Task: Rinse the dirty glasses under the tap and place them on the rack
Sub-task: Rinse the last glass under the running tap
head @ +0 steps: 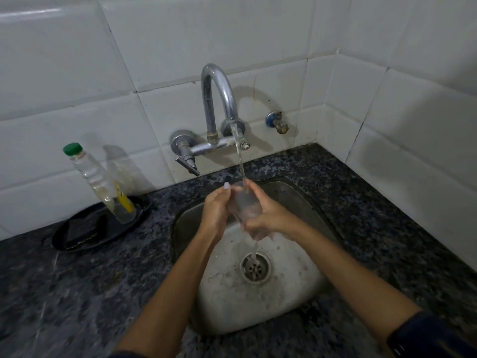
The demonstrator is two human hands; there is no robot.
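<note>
A clear drinking glass is held upright over the steel sink, directly under the running stream from the chrome tap. My left hand grips the glass's left side, its thumb up at the rim. My right hand wraps the right side and base, with a finger at the rim where the water enters. Water spills from beneath the glass down onto the drain. No rack is in view.
A clear bottle with a green cap stands in a black dish holding a dark sponge, on the speckled granite counter left of the sink. A small valve sticks out of the tiled wall on the right.
</note>
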